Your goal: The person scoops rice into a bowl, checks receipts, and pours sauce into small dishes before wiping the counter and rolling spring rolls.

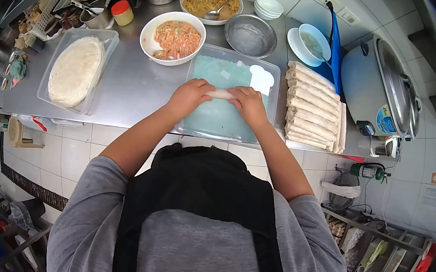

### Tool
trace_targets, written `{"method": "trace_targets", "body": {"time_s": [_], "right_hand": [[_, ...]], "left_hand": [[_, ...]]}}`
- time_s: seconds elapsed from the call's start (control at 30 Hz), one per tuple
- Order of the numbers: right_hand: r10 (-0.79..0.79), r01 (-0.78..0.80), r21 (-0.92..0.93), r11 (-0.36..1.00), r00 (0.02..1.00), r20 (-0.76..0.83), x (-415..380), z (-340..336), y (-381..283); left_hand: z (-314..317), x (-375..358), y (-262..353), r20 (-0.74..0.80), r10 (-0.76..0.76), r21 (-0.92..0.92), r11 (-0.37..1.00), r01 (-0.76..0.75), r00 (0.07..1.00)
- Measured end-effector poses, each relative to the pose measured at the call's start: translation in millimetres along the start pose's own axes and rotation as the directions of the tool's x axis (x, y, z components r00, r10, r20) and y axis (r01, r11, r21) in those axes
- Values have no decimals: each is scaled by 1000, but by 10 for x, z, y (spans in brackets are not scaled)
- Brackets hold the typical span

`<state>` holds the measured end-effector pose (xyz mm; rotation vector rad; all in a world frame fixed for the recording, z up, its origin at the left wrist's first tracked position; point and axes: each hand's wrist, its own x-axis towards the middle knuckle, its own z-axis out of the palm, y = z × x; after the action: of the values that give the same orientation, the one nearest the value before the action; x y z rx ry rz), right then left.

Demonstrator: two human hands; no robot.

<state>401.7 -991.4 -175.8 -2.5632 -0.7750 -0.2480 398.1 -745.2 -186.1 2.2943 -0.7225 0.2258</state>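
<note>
Black apron [200, 188], hands [193, 96] on roll [221, 94], bowls [146, 41] beyond, stacked rolls [312, 110]

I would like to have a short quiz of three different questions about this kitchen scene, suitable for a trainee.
1. Multiple choice: what are the left hand and the right hand holding together?
a) a red lid
b) a pale roll
c) a white bowl
2. True or false: the pile of rolls lies to the left of both hands.
3. Short answer: which utensil rests in the bowl of brown food?

Key:
1. b: the pale roll, with a hand at each end.
2. False: the pile of rolls lies to the right of both hands.
3. A spoon.
</note>
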Motion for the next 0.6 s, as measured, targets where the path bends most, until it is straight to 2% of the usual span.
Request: {"method": "trace_targets", "body": {"time_s": [0.13,0.27,0.33,0.37,0.4,0.47,0.53,0.6], "right_hand": [[-1,-4,32,999,990,142,-261,-39,-89],[21,-39,95,995,983,182,-539,-49,-244],[97,-132,120,984,960,263,-531,-72,-266],[83,-99,51,994,966,243,-474,-103,-270],[88,-102,49,994,967,238,-422,-116,-265],[141,-142,-5,990,979,144,-336,-138,-270],[149,-149,-12,989,975,164,-370,-226,-263],[157,-155,-24,988,971,182,-422,-309,-156]], "left_hand": [[-42,-215,113,123,19,-27,1000,-15,992],[-89,-447,312,144,38,-92,995,-25,989],[-151,-432,392,284,-107,57,994,94,953],[-134,-406,378,286,-35,245,969,-38,958],[-76,-383,414,288,-29,244,969,-45,957],[111,-315,549,22,215,358,910,-209,976],[219,-309,591,86,245,309,915,-260,966],[228,-261,626,267,73,352,921,-168,961]]}}
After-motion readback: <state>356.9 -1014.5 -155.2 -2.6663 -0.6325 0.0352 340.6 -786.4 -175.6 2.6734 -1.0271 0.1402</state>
